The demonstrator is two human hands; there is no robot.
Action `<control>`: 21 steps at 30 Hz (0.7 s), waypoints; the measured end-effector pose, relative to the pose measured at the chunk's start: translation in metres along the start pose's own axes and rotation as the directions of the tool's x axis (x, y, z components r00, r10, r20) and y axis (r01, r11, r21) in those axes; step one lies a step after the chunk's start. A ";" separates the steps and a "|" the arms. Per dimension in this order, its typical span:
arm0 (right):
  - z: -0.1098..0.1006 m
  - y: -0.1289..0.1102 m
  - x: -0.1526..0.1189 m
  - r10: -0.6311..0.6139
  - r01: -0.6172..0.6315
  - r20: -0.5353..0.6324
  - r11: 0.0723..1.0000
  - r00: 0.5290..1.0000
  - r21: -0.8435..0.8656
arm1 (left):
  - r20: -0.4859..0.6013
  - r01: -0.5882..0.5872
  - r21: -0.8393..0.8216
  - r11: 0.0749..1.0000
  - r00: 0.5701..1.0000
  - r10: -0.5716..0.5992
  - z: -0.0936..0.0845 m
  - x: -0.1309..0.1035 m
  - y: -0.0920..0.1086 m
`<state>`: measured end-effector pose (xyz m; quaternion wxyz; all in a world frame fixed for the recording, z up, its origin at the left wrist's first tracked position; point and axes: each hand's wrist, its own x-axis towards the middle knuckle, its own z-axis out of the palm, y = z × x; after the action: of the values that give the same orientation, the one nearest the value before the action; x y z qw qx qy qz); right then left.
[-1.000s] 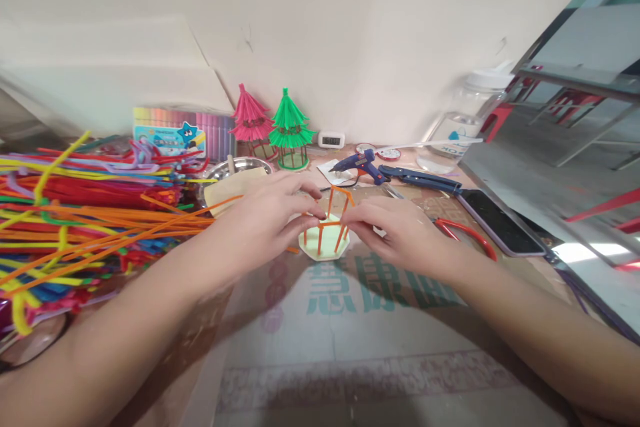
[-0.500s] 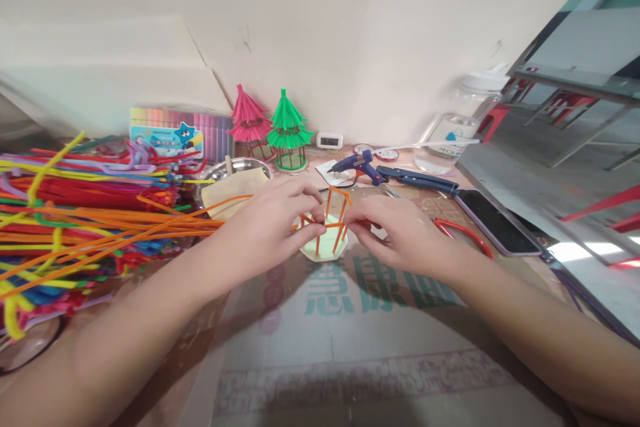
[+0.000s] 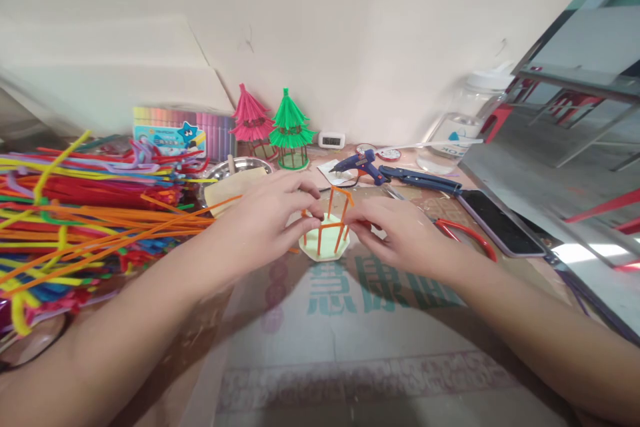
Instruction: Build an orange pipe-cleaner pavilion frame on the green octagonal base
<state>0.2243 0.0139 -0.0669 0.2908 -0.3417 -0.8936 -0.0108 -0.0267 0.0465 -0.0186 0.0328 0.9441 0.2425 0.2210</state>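
Note:
A small frame of orange pipe cleaners (image 3: 340,225) stands on a pale green, many-sided base (image 3: 327,250), with thin upright posts and bars across their tops. At its left top, my left hand (image 3: 283,210) closes thumb and fingers on the frame's edge. From the other side, my right hand (image 3: 393,227) has its fingertips pinched at the right part of the frame. The fingers hide exactly which pieces they grip. Beneath the base lies a grey printed sheet (image 3: 300,347).
Bundled pipe cleaners (image 3: 90,213) fill the left side. Behind stand a pink model tower (image 3: 250,121), a green one (image 3: 291,127) and a small clock (image 3: 331,140). Rightward lie a glue gun (image 3: 361,163), dark blue-handled tool (image 3: 420,179), phone (image 3: 500,221), red-handled tool (image 3: 473,237) and bottle (image 3: 453,123).
My left thumb has lifted slightly at the frame, showing more of its front left post. My right hand stays almost where it was. The view has shifted a little.

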 end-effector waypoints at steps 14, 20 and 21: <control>0.001 -0.003 0.002 -0.004 0.004 -0.026 1.000 1.000 -0.006 | 0.043 0.041 -0.057 0.998 0.998 -0.038 0.001 0.003 0.005; 0.000 -0.003 0.002 -0.032 0.031 -0.030 0.999 0.999 -0.035 | 0.041 0.023 -0.069 0.997 0.999 -0.020 0.001 0.003 0.005; 0.000 -0.003 0.002 -0.040 0.039 -0.033 0.998 0.999 -0.040 | 0.041 0.020 -0.066 0.998 0.999 -0.018 0.001 0.003 0.005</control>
<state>0.2211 0.0128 -0.0657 0.2990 -0.3294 -0.8947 -0.0399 -0.0213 0.0435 -0.0176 0.0711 0.9443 0.2433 0.2096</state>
